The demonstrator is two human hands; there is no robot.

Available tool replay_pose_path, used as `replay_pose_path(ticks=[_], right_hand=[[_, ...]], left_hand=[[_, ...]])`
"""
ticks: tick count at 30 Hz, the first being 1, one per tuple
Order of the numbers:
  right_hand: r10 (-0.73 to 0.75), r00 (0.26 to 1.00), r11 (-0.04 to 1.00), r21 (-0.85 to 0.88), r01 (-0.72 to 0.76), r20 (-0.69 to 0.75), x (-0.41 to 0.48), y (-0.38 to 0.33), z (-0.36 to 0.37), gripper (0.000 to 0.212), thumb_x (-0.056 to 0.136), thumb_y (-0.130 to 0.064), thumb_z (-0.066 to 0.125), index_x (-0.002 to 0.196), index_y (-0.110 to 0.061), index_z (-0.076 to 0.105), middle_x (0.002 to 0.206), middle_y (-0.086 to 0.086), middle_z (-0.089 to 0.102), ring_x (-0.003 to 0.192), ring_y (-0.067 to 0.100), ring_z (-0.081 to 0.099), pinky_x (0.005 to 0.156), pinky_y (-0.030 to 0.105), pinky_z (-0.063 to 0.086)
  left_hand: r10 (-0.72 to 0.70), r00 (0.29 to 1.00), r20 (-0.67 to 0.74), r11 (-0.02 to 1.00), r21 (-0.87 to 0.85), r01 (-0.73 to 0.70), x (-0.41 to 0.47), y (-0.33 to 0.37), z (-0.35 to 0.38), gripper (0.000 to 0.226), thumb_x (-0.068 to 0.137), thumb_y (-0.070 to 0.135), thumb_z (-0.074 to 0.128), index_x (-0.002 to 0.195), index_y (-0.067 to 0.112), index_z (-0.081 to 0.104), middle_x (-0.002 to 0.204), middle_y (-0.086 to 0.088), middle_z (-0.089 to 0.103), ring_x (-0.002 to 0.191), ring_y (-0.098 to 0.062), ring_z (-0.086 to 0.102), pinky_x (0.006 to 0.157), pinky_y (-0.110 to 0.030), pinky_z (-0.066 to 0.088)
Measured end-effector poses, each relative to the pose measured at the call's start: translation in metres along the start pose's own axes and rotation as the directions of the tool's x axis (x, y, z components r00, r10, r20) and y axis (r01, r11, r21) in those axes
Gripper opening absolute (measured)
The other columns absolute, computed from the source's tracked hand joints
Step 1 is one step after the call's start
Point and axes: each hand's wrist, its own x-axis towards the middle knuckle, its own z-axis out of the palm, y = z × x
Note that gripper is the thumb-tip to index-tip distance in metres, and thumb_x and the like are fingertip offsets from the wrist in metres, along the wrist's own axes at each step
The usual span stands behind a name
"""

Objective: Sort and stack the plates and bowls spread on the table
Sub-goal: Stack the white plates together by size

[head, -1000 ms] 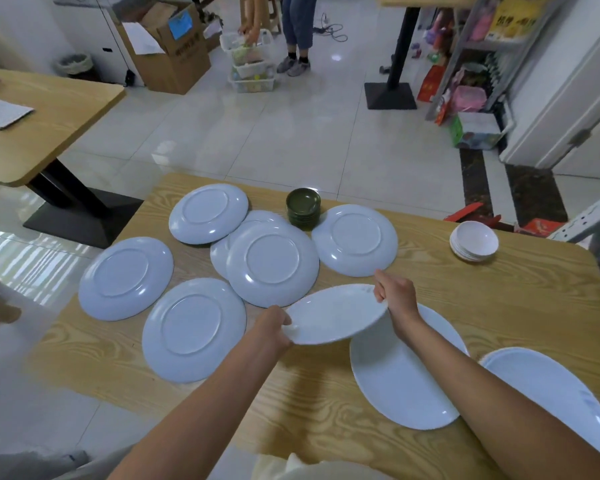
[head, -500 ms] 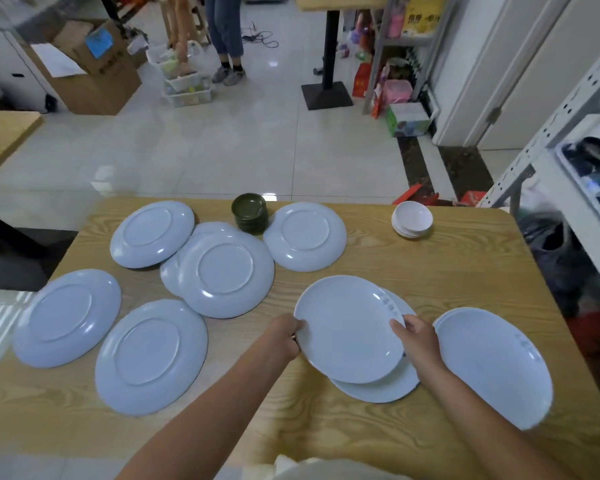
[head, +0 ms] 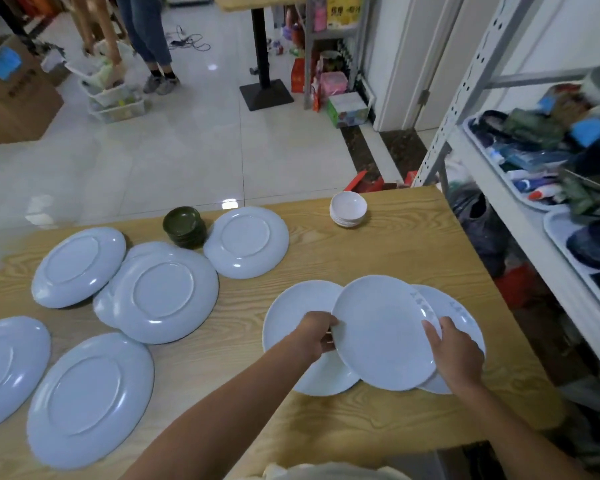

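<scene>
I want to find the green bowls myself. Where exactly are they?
Look along the far edge of the wooden table. Near its middle, just left of an upside-down pale plate, sits a small stack of green bowls. It is the only dark thing there; the other bowl stack is white.

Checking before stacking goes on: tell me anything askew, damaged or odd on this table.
No damage or spills show. The round plates lie face down, foot rings up; one overlaps another askew. The oval plate in the left hand and right hand hangs off-centre over two more.
</scene>
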Motion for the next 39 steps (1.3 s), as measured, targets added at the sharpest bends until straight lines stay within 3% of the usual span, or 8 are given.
replay_pose_path(ticks=[4,8,12,14,24,32,35,39], right_hand=[[0.017,1.000,0.989,-0.150,-0.018,-0.007,0.011,0.032,-0.009,0.041,0.098,-0.043,0.038,0.107,-0.008,0.056,0.075,0.010,0.067,0.064,0.024,0.058,0.056,0.026,0.035],[0.016,1.000,0.975,-0.220,-0.019,-0.016,0.019,0.054,-0.014,0.041,0.098,-0.043,0.038,0.111,-0.008,0.055,0.082,0.010,0.069,0.071,0.027,0.066,0.056,0.026,0.035],[-0.016,1.000,0.965,-0.263,0.015,0.001,0.030,0.068,-0.011,0.040,0.098,-0.044,0.037,0.108,-0.009,0.052,0.084,0.009,0.069,0.076,0.028,0.068,0.056,0.028,0.038],[-0.044,0.999,0.964,-0.264,0.043,0.005,0.035,0.071,-0.011,0.039,0.098,-0.044,0.036,0.107,-0.009,0.050,0.082,0.009,0.069,0.074,0.029,0.068,0.054,0.029,0.040],[-0.146,0.988,0.900,-0.407,0.156,0.056,0.041,0.072,-0.016,0.040,0.099,-0.046,0.032,0.118,-0.013,0.044,0.078,0.001,0.068,0.067,0.017,0.067,0.044,0.024,0.025],[-0.147,0.988,0.904,-0.398,0.154,0.049,0.042,0.076,-0.017,0.037,0.098,-0.045,0.035,0.113,-0.014,0.048,0.081,0.001,0.067,0.070,0.017,0.065,0.048,0.024,0.035],[-0.211,0.977,0.913,-0.363,0.185,-0.035,0.047,0.067,-0.018,0.032,0.094,-0.038,0.048,0.103,-0.008,0.057,0.087,0.008,0.066,0.079,0.024,0.062,0.061,0.032,0.044],[-0.372,0.923,0.879,-0.357,0.316,-0.099,0.059,0.030,-0.014,0.033,0.087,-0.030,0.064,0.101,-0.001,0.060,0.092,0.017,0.064,0.085,0.034,0.059,0.068,0.042,0.048]], left_hand=[[0.053,0.999,0.005,0.987,0.152,-0.053,0.008,-0.008,0.039,0.027,0.091,0.002,0.046,0.114,-0.004,0.057,0.114,-0.017,0.060,0.105,-0.033,0.059,0.084,-0.036,0.051],[0.104,0.994,-0.018,0.951,0.294,-0.094,0.018,-0.015,0.070,0.012,0.090,0.002,0.047,0.085,0.004,0.058,0.103,-0.014,0.054,0.096,-0.027,0.053,0.086,-0.036,0.048],[0.155,0.987,-0.052,0.883,0.455,-0.115,0.030,-0.024,0.089,0.039,0.086,0.010,0.048,0.119,-0.008,0.057,0.111,-0.019,0.061,0.105,-0.033,0.059,0.095,-0.040,0.049],[0.188,0.979,-0.081,0.845,0.521,-0.120,0.033,-0.029,0.095,0.041,0.082,0.013,0.047,0.117,-0.005,0.058,0.124,-0.024,0.055,0.105,-0.035,0.058,0.094,-0.042,0.048],[0.262,0.958,-0.114,0.786,0.601,-0.143,0.021,-0.038,0.103,0.041,0.089,0.013,0.043,0.127,0.007,0.054,0.129,-0.014,0.042,0.115,-0.032,0.050,0.100,-0.043,0.046],[0.337,0.941,-0.041,0.622,0.760,-0.189,0.023,-0.041,0.100,0.042,0.095,0.017,0.040,0.135,0.007,0.044,0.134,-0.014,0.034,0.127,-0.031,0.035,0.106,-0.039,0.037],[0.489,0.872,-0.007,0.504,0.818,-0.276,0.020,-0.043,0.083,0.047,0.099,0.023,0.039,0.143,0.009,0.032,0.141,-0.014,0.031,0.133,-0.029,0.029,0.104,-0.037,0.035],[0.737,0.676,-0.010,0.253,0.931,-0.263,0.021,-0.043,0.026,0.057,0.102,0.035,0.031,0.152,0.013,0.014,0.154,-0.014,0.020,0.141,-0.029,0.022,0.111,-0.037,0.028]])
